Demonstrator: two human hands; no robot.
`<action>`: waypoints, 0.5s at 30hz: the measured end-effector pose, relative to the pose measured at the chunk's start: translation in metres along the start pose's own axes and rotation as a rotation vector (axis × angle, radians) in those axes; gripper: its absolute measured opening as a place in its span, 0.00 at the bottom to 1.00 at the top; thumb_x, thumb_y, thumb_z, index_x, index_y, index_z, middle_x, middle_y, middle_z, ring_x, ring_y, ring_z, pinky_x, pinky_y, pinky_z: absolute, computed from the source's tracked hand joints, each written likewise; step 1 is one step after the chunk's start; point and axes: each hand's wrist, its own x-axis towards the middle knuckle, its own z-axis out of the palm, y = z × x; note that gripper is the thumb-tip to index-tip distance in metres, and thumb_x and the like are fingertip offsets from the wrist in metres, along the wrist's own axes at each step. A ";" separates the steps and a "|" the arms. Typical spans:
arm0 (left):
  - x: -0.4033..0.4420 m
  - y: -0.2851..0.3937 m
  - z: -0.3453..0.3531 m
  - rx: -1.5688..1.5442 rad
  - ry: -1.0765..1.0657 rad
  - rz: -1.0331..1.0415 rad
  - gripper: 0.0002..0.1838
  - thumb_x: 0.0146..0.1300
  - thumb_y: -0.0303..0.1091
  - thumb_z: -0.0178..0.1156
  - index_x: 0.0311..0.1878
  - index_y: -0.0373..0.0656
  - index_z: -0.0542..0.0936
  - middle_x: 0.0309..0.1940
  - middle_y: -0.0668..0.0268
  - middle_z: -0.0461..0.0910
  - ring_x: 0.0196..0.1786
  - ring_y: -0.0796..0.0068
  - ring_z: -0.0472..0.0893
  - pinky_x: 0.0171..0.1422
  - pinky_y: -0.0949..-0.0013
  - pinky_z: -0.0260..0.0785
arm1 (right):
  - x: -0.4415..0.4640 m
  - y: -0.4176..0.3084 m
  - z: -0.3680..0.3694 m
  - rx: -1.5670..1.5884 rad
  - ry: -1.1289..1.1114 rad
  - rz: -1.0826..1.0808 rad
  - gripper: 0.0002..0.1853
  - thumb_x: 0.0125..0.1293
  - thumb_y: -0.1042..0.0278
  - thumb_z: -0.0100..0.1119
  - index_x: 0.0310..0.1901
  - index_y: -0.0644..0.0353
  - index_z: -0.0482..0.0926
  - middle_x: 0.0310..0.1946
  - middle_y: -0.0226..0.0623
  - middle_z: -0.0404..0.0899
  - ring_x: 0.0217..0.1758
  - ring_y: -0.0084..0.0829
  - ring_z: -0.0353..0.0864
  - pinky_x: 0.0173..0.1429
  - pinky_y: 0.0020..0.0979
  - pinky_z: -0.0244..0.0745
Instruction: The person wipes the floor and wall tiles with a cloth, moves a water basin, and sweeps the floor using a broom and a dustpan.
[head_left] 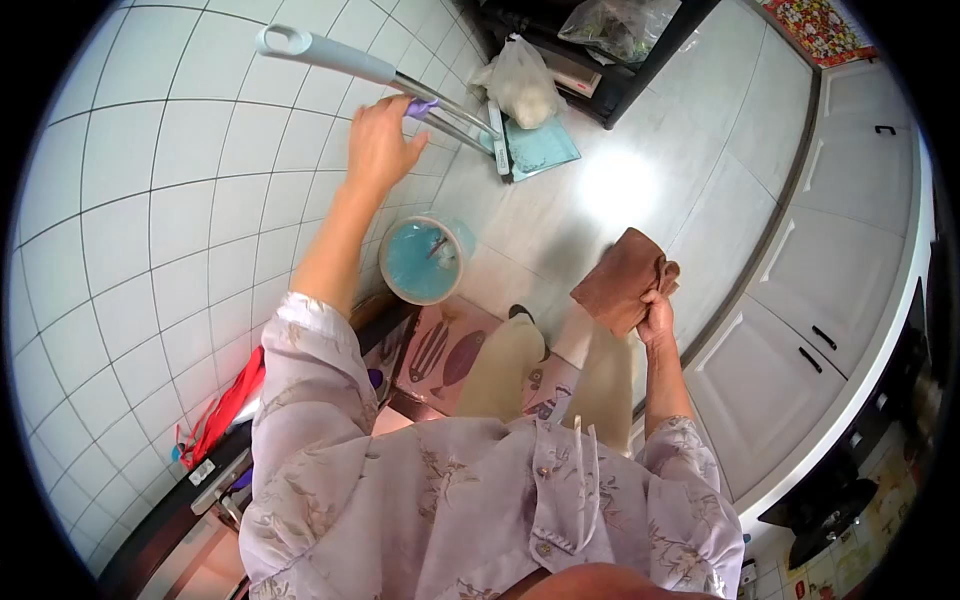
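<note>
My left hand (385,145) is raised by the tiled wall. Its fingertips reach the purple end (420,107) of a thin metal pole, while the thumb stands apart from it. Just above, a second pole with a pale grey handle (330,55) slants down toward a light-blue dustpan (540,145) on the floor. In my right hand (655,318) a folded brown cloth (622,280) is gripped at its lower right edge, hanging above the floor beside my leg.
Below my left forearm stands a bucket (421,298) with blue inside. A white plastic bag (522,85) rests by the dark shelf rack (640,80). White cabinets (830,260) line the right. A pink mat (440,350) with fish shapes lies near my feet.
</note>
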 end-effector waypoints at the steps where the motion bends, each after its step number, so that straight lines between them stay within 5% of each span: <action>1: 0.013 -0.004 0.004 -0.083 -0.170 -0.029 0.24 0.51 0.40 0.66 0.51 0.42 0.75 0.45 0.57 0.79 0.50 0.56 0.77 0.55 0.59 0.68 | 0.004 -0.002 0.008 -0.024 -0.021 -0.012 0.24 0.48 0.77 0.46 0.52 0.64 0.68 0.45 0.38 0.75 0.50 0.38 0.74 0.59 0.39 0.70; 5: 0.053 -0.009 0.014 0.039 -0.459 0.039 0.20 0.55 0.44 0.62 0.46 0.40 0.77 0.36 0.55 0.81 0.43 0.54 0.80 0.47 0.58 0.72 | 0.040 -0.015 0.021 -0.225 0.016 0.055 0.21 0.48 0.78 0.48 0.47 0.64 0.71 0.35 0.33 0.72 0.40 0.32 0.73 0.49 0.33 0.72; 7: 0.060 0.002 0.011 -0.067 -0.836 -0.320 0.18 0.58 0.44 0.60 0.47 0.43 0.77 0.39 0.53 0.80 0.46 0.54 0.79 0.47 0.58 0.71 | 0.056 -0.026 0.035 -0.288 0.022 0.031 0.19 0.48 0.78 0.49 0.46 0.64 0.71 0.35 0.33 0.73 0.40 0.32 0.73 0.48 0.32 0.71; 8: 0.049 -0.010 0.019 0.092 -0.611 0.053 0.15 0.60 0.43 0.58 0.44 0.44 0.78 0.38 0.54 0.80 0.43 0.54 0.79 0.46 0.58 0.72 | 0.059 -0.032 0.038 -0.352 0.036 0.008 0.18 0.49 0.78 0.49 0.45 0.64 0.72 0.35 0.33 0.73 0.40 0.31 0.73 0.48 0.31 0.71; 15: -0.058 -0.002 -0.029 -0.248 -0.521 -0.280 0.11 0.56 0.37 0.62 0.39 0.42 0.78 0.30 0.53 0.79 0.35 0.52 0.78 0.41 0.60 0.69 | 0.077 -0.073 0.034 -0.507 0.109 0.039 0.19 0.51 0.78 0.50 0.48 0.66 0.71 0.39 0.37 0.75 0.39 0.31 0.75 0.48 0.32 0.72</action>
